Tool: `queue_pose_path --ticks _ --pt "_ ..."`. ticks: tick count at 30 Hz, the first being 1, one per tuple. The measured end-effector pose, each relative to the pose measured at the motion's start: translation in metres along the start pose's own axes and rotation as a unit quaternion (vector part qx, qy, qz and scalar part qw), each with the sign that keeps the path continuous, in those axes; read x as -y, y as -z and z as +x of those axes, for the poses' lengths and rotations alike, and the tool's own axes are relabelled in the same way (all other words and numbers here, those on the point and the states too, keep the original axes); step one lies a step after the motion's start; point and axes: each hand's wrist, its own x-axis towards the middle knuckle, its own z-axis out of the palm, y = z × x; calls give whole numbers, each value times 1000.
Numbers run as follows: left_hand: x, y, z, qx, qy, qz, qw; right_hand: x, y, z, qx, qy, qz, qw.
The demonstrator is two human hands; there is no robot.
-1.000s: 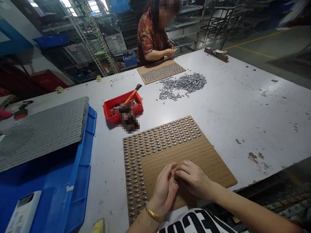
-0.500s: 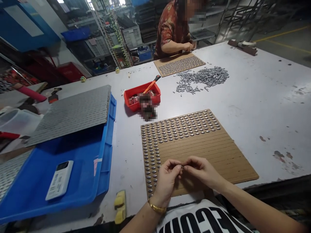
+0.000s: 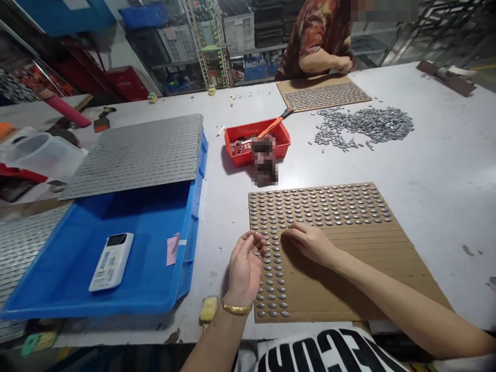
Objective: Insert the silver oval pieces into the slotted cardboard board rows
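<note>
A brown cardboard sheet (image 3: 349, 274) lies in front of me with small grey, pointed-oval metal pieces (image 3: 313, 204) in rows along its far side and down its left side. My right hand (image 3: 312, 244) is over the sheet, thumb and fingers pinched at the surface just right of the left columns. Whatever its fingertips grip is hidden. My left hand (image 3: 245, 268) hovers over the sheet's left edge, palm turned up and fingers curled, thumb against the forefinger. What it holds, if anything, I cannot make out.
A loose pile of the metal pieces (image 3: 382, 125) lies at the far right. Near it are a red tray (image 3: 240, 159) with an orange-handled tool and a co-worker's filled cardboard (image 3: 287, 89). At left, a blue bin (image 3: 155, 279) holds a white device (image 3: 112, 261); a grey covered sheet (image 3: 143, 155) rests across it.
My hands, together at the fingertips before, have parted. The right hand has moved up the sheet and down to its surface; the left has drawn back to the left edge. The view has shifted.
</note>
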Motion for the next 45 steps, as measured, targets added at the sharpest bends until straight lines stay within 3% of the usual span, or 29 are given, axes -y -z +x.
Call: queue_pose_path --ticks 11,21,26,32,37,42,45 --pt "4 -1 0 -4 51 15 999 1 7 7 51 36 -76 995" --pt "11 -7 -1 28 88 -16 996 0 6 5 30 -2 -11 999" --pt "15 -11 -1 37 112 -61 991 24 20 -2 -38 -36 103 993" --pt "20 -21 -4 66 98 -65 991 61 22 -1 14 -10 133 991" --pt "23 -24 -8 52 121 -54 990 64 17 -3 12 -13 149 989" --pt "29 -23 -7 17 124 -62 990 65 11 -19 -17 34 62 997" --pt "30 -22 -7 7 131 -63 989 63 12 -24 -7 57 65 996"
